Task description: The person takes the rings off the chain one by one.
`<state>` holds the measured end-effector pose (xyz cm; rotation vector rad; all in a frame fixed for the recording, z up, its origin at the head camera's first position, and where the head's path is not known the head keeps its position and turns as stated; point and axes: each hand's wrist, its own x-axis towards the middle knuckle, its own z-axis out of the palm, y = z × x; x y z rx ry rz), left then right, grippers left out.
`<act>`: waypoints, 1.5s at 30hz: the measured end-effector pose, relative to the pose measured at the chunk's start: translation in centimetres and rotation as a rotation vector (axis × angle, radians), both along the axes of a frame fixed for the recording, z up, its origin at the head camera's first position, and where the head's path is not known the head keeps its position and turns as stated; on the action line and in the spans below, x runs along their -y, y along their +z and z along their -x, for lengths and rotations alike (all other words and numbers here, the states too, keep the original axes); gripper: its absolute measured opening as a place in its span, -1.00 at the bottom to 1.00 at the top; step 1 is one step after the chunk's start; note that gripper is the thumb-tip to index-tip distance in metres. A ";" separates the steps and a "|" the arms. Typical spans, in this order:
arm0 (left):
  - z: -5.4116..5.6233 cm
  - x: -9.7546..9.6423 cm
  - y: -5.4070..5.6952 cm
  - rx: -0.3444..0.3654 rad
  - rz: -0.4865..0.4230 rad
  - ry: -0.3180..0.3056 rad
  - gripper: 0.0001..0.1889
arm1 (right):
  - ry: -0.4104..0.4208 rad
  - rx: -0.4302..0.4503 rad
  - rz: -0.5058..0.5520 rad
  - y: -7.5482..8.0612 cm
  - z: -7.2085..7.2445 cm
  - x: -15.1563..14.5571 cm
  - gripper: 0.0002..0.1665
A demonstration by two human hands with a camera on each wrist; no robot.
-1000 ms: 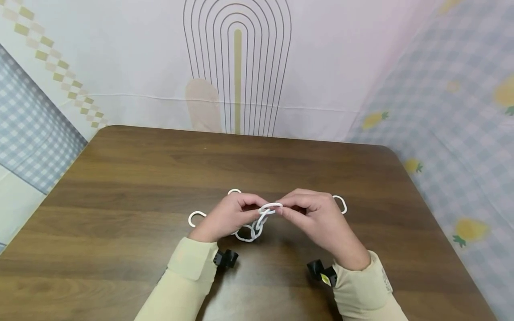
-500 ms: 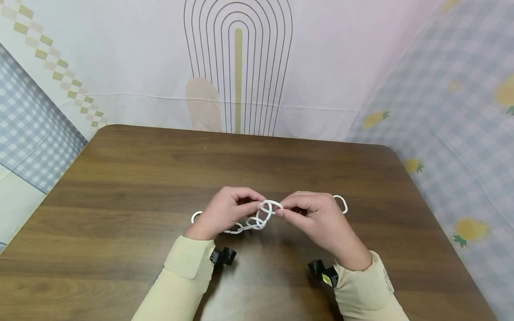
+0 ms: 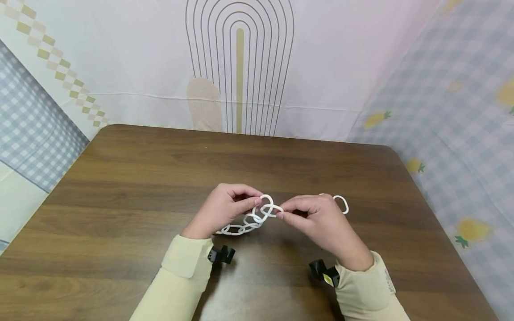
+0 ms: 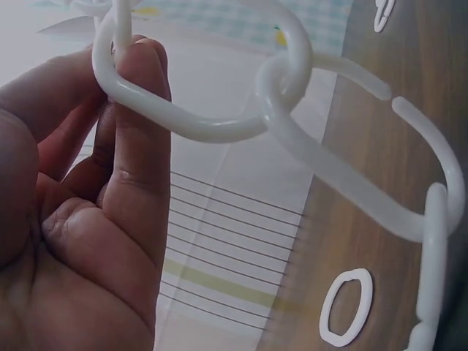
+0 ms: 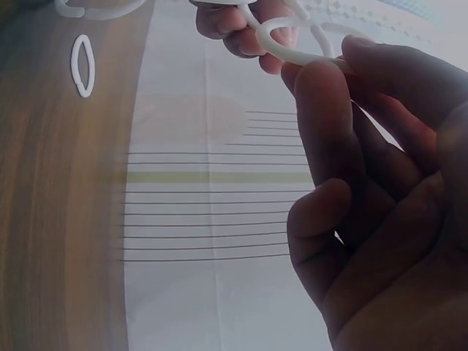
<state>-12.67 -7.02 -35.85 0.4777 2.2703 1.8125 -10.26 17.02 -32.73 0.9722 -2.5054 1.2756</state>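
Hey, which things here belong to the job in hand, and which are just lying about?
Job in hand:
white link chain, pinched by left hand and right hand

Just about:
loose white links, though possibly meant for the chain
wooden table
arch-print cloth
black wrist cameras

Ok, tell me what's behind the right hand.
In the head view, part of a white link lies on the table beyond the right hand, and a white sliver peeks over it. The hand covers the rest; whether they join is hidden.
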 end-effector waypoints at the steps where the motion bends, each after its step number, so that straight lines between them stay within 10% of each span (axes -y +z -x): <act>1: 0.0 0.0 0.0 -0.004 -0.001 0.003 -0.85 | 0.001 0.002 -0.002 0.0 0.0 0.0 -0.85; 45: 0.2 1.1 0.4 -0.007 -0.020 0.082 -0.85 | 0.051 0.024 -0.038 0.1 0.3 -0.3 -0.81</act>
